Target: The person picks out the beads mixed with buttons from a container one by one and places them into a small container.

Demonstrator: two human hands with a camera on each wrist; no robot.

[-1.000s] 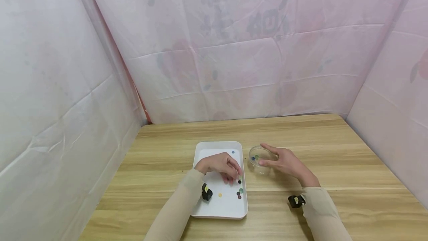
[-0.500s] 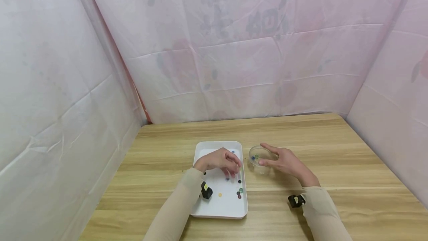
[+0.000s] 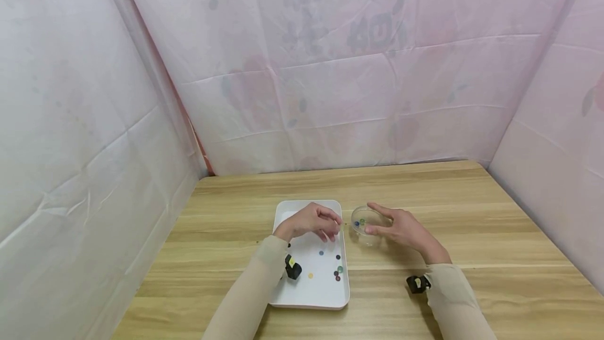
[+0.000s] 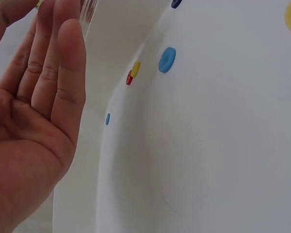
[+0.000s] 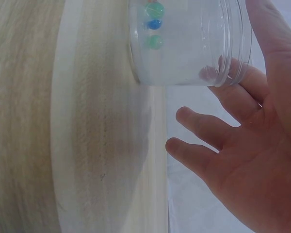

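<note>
**Tray left, jar right**

On the table point(image 3: 424, 188): tray point(image 3: 311, 303) toward the left, jar point(image 3: 365, 224) just beside its far right corner. In the tray: beads point(image 3: 337, 272) scattered toward the right wall. In the jar: a few beads more. Above the tray's far end: left hand point(image 3: 311, 222). Against the jar's right side: right hand point(image 3: 401, 230). Behind and to both sides: sheeted walls point(image 3: 330, 67).

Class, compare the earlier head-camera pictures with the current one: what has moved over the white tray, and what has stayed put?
The left hand has lifted off the beads at the white tray's right side and moved toward the clear jar; whether it carries a bead cannot be told. The right hand still holds the jar in place; the tray has not shifted.
</note>
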